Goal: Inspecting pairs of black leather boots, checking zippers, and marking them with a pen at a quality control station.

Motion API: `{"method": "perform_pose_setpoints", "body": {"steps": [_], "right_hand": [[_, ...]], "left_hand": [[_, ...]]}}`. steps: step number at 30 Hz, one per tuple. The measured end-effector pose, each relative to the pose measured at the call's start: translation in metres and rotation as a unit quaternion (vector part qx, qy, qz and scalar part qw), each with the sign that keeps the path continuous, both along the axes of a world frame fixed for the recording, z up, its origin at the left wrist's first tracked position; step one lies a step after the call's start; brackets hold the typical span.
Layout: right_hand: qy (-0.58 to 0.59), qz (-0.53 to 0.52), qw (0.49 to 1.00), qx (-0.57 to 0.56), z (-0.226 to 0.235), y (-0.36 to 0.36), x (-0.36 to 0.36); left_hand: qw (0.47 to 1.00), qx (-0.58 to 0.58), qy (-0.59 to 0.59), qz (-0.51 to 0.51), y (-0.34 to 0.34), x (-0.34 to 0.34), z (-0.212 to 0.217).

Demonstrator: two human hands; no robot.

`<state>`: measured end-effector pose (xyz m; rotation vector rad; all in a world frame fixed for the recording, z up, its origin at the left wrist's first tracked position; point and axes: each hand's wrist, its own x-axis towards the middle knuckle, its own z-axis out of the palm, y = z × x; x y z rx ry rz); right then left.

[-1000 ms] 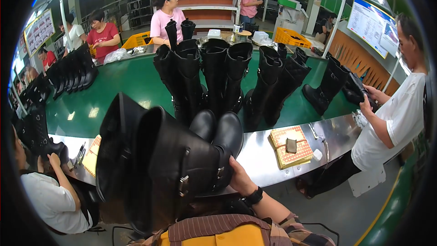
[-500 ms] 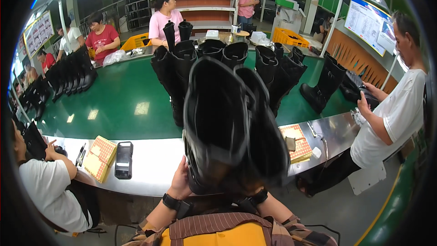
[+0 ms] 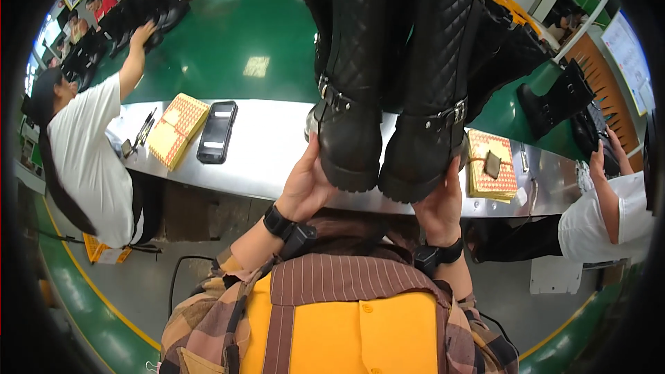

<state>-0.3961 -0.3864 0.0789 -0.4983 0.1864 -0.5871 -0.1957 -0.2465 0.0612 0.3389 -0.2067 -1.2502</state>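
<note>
A pair of tall black quilted boots (image 3: pixel 388 90) is held upright above the near edge of the steel bench (image 3: pixel 270 159). The left hand (image 3: pixel 308 183) and right hand (image 3: pixel 438 208) cup the soles, fingers wrapped on them; the boots are not yet set down.

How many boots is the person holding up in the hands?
2. The left boot rests on the left hand, and the right boot rests on the right hand. More black boots stand behind on the green belt, partly hidden.
</note>
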Motion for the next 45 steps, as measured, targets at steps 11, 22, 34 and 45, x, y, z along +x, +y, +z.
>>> {"method": "perform_pose_setpoints", "body": {"steps": [11,22,34,45], "right_hand": [[0.087,-0.024,0.996,-0.004,-0.010,-0.004,-0.001],[0.043,0.008,0.998,-0.043,-0.037,-0.015,-0.002],[0.240,-0.088,0.884,-0.392,-0.055,-0.015,0.002],[0.274,0.057,0.715,-0.640,0.041,-0.079,-0.017]], "left_hand": [[0.990,0.116,-0.070,0.026,0.003,-0.005,0.001],[0.991,0.079,-0.102,-0.027,0.001,0.010,-0.026],[0.973,-0.125,0.147,-0.127,-0.014,0.007,-0.048],[0.949,-0.047,0.168,-0.263,-0.019,0.002,-0.046]]}}
